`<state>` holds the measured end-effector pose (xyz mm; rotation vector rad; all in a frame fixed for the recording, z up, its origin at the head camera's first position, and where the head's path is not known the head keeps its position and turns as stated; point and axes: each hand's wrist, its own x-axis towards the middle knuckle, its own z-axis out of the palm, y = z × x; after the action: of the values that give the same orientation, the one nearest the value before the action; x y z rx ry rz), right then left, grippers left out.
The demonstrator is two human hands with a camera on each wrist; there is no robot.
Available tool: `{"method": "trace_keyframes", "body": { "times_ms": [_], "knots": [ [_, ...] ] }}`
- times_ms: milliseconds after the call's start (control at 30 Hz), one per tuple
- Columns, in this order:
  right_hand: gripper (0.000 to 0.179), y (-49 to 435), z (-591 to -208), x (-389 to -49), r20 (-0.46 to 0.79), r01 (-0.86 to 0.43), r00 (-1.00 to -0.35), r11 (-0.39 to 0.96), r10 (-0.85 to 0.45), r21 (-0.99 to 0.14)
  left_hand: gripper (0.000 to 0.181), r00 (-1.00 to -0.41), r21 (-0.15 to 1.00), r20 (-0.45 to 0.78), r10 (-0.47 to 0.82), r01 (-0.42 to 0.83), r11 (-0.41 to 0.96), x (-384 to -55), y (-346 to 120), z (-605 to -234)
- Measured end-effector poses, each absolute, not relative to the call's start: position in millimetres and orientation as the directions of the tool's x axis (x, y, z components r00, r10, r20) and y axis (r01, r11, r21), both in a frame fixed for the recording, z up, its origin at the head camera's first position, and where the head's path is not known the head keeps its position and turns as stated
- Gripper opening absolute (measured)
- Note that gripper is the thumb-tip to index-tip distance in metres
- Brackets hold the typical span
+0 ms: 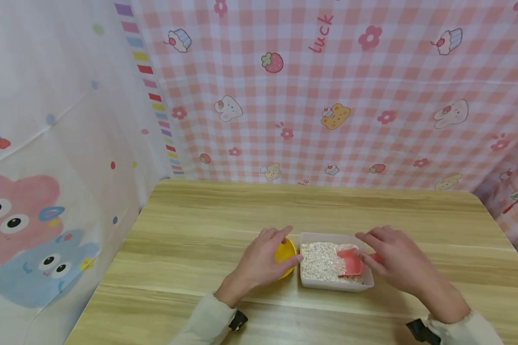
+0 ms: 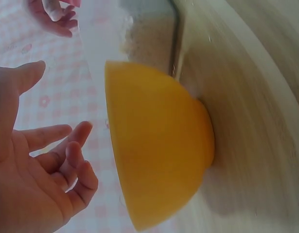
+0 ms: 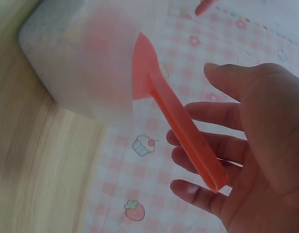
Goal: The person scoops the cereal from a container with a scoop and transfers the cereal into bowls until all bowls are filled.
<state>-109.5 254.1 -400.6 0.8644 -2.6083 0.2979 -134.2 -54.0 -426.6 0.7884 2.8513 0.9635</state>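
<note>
Over the tub's (image 1: 334, 285) right edge, the red scoop (image 1: 351, 263) is pointed handle-first toward the right hand (image 1: 394, 258), loosely spread, nothing gripped.

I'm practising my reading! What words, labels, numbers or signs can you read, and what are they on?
"luck": on the pink checked cloth.
Lettering lower on it: too small to read.
None visible on the round yellow bowl, translucent plastic tub or red plastic scoop.

I read "luck" (image 1: 321, 33) on the pink checked cloth (image 1: 254, 136). Lower lettering (image 1: 303, 182) there I cannot make out.
</note>
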Motion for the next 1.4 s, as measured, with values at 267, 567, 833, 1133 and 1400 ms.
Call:
{"method": "trace_keyframes", "body": {
  "times_ms": [267, 567, 833, 1133, 1400],
  "knots": [
    [0.047, 246, -400, -107, 0.196, -0.530, -0.834, 0.848, -0.516, -0.023, 0.080, -0.858, 0.586, 0.016, 0.514, 0.424, 0.691, -133, -42, -428],
    [0.067, 244, -400, -104, 0.024, -0.446, -0.895, 0.891, -0.446, -0.087, 0.095, -0.827, 0.567, -0.038, 0.561, 0.444, 0.694, -132, -34, -427],
    [0.077, 249, -401, -107, -0.078, -0.397, -0.905, 0.898, -0.417, -0.191, 0.107, -0.823, 0.562, -0.104, 0.558, 0.414, 0.716, -132, -27, -430],
    [0.063, 255, -408, -107, -0.038, -0.396, -0.908, 0.884, -0.417, -0.249, 0.107, -0.825, 0.547, -0.114, 0.553, 0.413, 0.729, -132, -24, -431],
    [0.060, 255, -412, -105, 0.041, -0.427, -0.900, 0.859, -0.434, -0.283, 0.108, -0.833, 0.574, -0.149, 0.532, 0.366, 0.733, -133, -22, -429]
  ]
}}
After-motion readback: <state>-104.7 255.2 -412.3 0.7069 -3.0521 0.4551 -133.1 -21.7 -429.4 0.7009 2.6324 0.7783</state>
